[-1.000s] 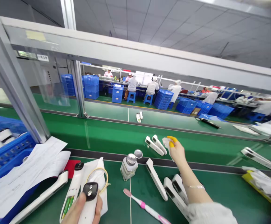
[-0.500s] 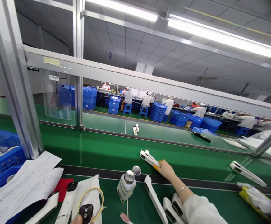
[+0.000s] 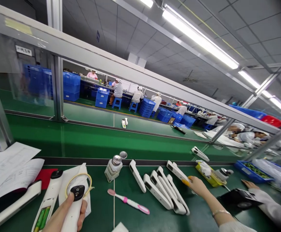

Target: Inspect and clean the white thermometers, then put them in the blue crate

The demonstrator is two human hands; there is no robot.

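In my left hand [image 3: 69,206] is a white handheld thermometer [image 3: 74,214] with a black sensor head, held upright over a yellow tape roll [image 3: 90,182]. My right hand [image 3: 196,186], wearing yellow finger covers, is closed on the end of a white thermometer [image 3: 176,170]; a second may lie against it, but I cannot tell. Beside it, several white thermometers [image 3: 156,190] lie slanted in a row. A thermometer with its battery bay uncovered and green batteries [image 3: 42,217] showing lies left of my left hand. A pink and white toothbrush [image 3: 130,202] rests between my hands.
A dispenser bottle [image 3: 113,168] stands with its lid raised. Papers [image 3: 10,170] lie at left. At right are a yellow tray [image 3: 211,178], a black box [image 3: 238,199], a blue tray [image 3: 254,172] and a co-worker's hand [image 3: 250,185]. The green conveyor belt [image 3: 94,141] runs behind.
My right hand has brought the white thermometer from the belt to the right end of the row on the bench. My view has turned right; my left hand and its thermometer show more fully.
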